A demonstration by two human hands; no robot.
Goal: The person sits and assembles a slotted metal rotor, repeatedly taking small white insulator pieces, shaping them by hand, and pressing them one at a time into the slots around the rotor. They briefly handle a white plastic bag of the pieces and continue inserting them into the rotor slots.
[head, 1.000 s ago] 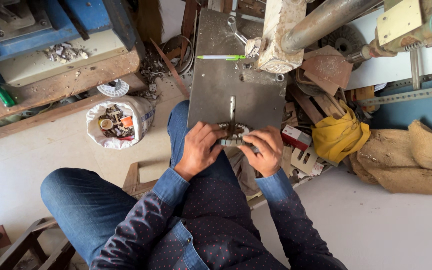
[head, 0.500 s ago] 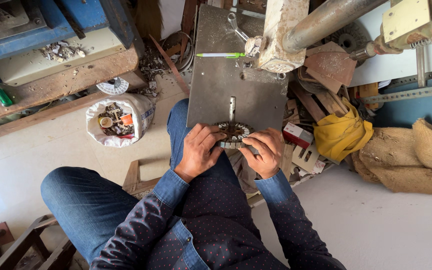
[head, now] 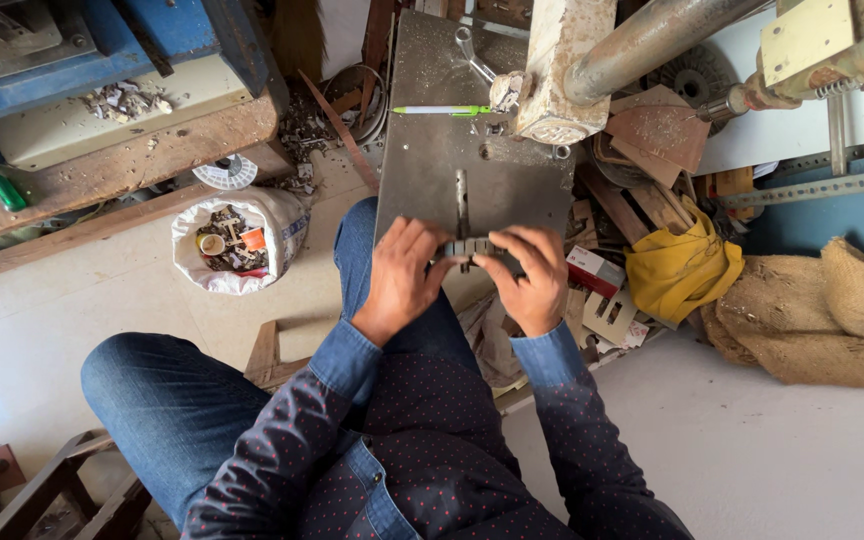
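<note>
Both hands, left (head: 404,275) and right (head: 530,280), gripped a small toothed metal part (head: 469,249) between them at the near edge of the grey metal plate (head: 432,170), a green pen (head: 442,110) lying farther away.

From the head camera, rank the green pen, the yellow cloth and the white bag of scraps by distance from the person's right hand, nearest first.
1. Yellow cloth: just to the outer side of the right hand, among the wood offcuts.
2. Green pen: straight ahead, at the far end of the metal plate.
3. White bag of scraps: on the floor, past the left hand and knee.
</note>
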